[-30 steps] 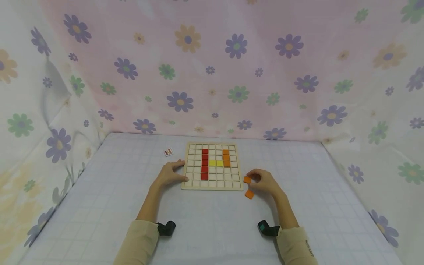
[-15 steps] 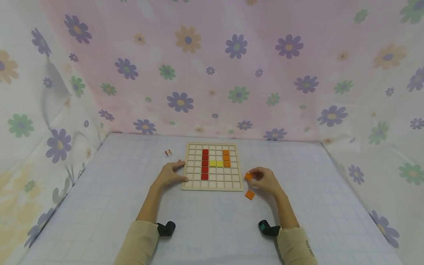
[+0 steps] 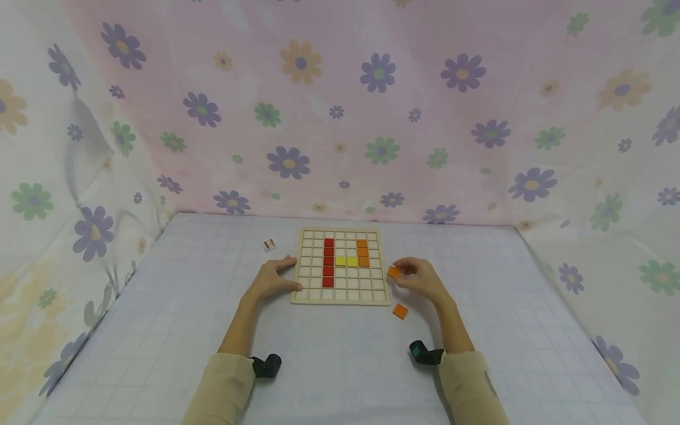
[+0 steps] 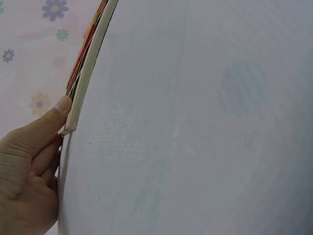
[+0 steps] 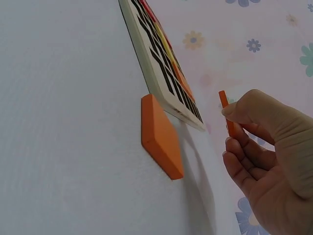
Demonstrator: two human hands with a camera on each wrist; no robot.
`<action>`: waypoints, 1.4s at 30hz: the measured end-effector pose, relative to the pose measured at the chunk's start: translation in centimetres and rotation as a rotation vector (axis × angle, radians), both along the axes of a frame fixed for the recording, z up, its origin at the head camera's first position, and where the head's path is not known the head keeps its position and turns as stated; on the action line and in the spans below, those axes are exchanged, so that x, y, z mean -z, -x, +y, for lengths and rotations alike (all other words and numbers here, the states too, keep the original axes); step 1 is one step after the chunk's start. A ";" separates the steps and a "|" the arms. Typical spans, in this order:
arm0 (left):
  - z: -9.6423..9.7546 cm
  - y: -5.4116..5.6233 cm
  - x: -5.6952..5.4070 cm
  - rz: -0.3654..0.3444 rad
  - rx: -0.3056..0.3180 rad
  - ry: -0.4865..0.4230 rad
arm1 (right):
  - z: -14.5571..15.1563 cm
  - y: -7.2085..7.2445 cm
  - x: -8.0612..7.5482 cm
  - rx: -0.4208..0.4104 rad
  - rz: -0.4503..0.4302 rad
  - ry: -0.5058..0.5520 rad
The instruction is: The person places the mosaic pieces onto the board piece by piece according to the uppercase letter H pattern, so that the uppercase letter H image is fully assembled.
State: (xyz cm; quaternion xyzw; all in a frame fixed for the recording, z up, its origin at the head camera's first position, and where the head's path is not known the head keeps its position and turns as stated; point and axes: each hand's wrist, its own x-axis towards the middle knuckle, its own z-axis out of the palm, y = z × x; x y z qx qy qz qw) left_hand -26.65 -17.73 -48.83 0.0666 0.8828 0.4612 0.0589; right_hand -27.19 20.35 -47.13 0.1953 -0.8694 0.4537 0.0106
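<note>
A square wooden grid board [image 3: 340, 296] lies on the table, with a column of red tiles [image 3: 329, 261], two yellow tiles [image 3: 347, 261] and a short column of orange tiles [image 3: 363, 252] in its cells. My left hand [image 3: 271, 280] rests against the board's left edge, fingers spread; in the left wrist view the thumb [image 4: 54, 115] lies on the rim near a corner. Just off the board's right edge, my right hand [image 3: 422, 278] pinches one orange tile [image 3: 394, 272] between thumb and fingers. Below that hand a second orange tile [image 3: 401, 311] lies loose on the table.
A small patterned card [image 3: 270, 243] lies beyond the left hand, beside the board's upper left. Dark wrist devices [image 3: 425, 353] stick inward from both wrists. Flowered cloth [image 3: 340, 136] hangs behind the table and along both sides.
My right hand has lifted the pinched orange tile and moved it away from me, closer to the board's right edge. The left hand, board and loose tile stay where they were.
</note>
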 end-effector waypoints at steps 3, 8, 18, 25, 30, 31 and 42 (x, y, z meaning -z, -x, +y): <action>-0.1 0.0 0.1 0.007 0.004 0.003 | -0.3 0.4 -0.1 -0.013 0.016 0.002; 0.0 0.1 0.1 -0.002 -0.002 -0.008 | -0.9 0.8 -0.3 -0.031 0.025 0.014; 0.0 0.1 0.0 -0.007 0.000 0.004 | -2.1 1.5 -0.8 -0.036 -0.015 0.014; -0.1 0.1 0.0 -0.004 0.002 0.009 | -2.7 2.2 -0.3 -0.074 0.010 0.042; 0.0 0.0 -0.2 -0.010 -0.004 -0.006 | -3.3 2.4 -0.4 -0.095 0.013 0.053; 0.0 0.0 -0.2 -0.012 -0.006 -0.010 | -3.5 2.4 -0.4 -0.098 0.010 0.059; 0.0 -0.1 -0.1 -0.009 -0.007 -0.032 | -4.5 3.1 0.8 -0.075 -0.032 0.065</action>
